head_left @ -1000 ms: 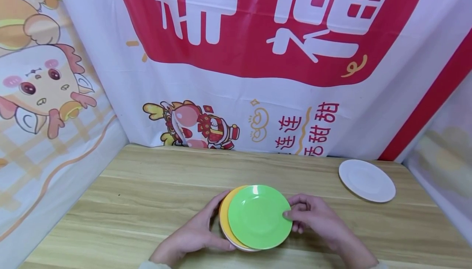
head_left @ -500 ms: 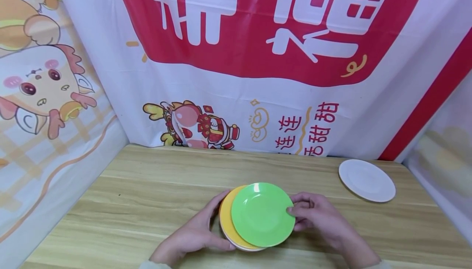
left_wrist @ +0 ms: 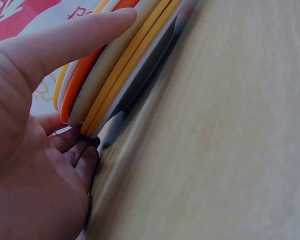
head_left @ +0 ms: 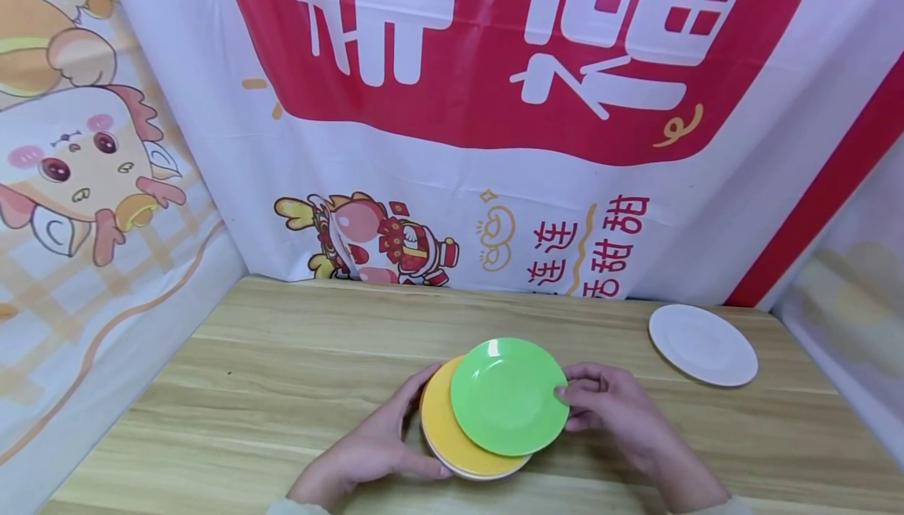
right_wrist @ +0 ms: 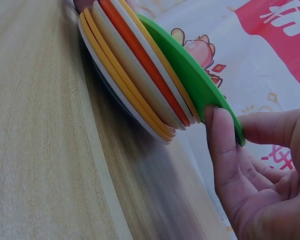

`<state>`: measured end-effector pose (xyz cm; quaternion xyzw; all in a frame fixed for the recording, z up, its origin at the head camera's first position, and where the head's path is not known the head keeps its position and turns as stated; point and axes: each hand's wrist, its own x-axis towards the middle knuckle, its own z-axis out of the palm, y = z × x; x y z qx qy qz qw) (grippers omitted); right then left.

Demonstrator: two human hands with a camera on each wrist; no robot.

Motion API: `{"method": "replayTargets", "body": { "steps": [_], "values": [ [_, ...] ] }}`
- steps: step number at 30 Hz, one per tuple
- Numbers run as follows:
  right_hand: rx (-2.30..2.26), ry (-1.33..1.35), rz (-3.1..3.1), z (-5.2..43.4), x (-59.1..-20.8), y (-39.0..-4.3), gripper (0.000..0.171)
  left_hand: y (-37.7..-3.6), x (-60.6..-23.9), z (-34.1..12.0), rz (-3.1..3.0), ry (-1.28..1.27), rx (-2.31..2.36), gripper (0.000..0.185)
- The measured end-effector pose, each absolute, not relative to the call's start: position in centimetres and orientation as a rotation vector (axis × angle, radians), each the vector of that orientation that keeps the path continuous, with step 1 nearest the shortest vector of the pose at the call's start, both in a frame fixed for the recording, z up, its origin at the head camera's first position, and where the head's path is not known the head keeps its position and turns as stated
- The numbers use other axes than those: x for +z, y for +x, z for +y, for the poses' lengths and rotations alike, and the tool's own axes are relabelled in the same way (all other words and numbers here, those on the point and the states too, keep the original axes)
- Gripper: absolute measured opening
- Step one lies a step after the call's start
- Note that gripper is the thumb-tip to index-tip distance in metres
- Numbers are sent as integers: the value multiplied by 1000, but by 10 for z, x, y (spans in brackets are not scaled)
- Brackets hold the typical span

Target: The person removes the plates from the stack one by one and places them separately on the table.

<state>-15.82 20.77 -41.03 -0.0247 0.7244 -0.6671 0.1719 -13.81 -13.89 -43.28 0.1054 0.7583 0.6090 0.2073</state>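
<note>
A stack of plates, yellow on top (head_left: 452,440), sits on the table near its front. Its edges show yellow, white, orange and beige layers (right_wrist: 135,65) in the right wrist view. My left hand (head_left: 377,440) grips the left side of this stack, thumb at the front and fingers curving round behind. Above the stack's right part, a green plate (head_left: 510,397) is shifted right and away from me. My right hand (head_left: 610,409) pinches its right rim between thumb and fingers. From the right wrist view, the green plate (right_wrist: 190,70) tilts, its held edge off the stack.
A single white plate (head_left: 702,345) lies at the back right of the wooden table (head_left: 282,350). A printed cloth (head_left: 480,130) hangs along the table's back edge, with more cloth at the left and right sides.
My right hand has drawn the green plate right and away from me, so more of the yellow plate shows. The left hand and the stack have stayed in place.
</note>
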Motion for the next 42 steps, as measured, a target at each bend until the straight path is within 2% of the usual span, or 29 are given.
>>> {"method": "replayTargets", "body": {
  "steps": [11, 29, 42],
  "values": [
    [-1917, 69, 2093, 206, -413, -159, 53, -136, -436, -141, 2122, 283, 1687, 125],
    [-1923, 62, 2123, 205, -404, -168, 51, -142, -428, -141, 2145, 297, 1696, 127],
    [-2035, 207, 2133, 214, -412, -167, 47, -137, -433, -142, 2126, 350, 1700, 124]
  ]
}}
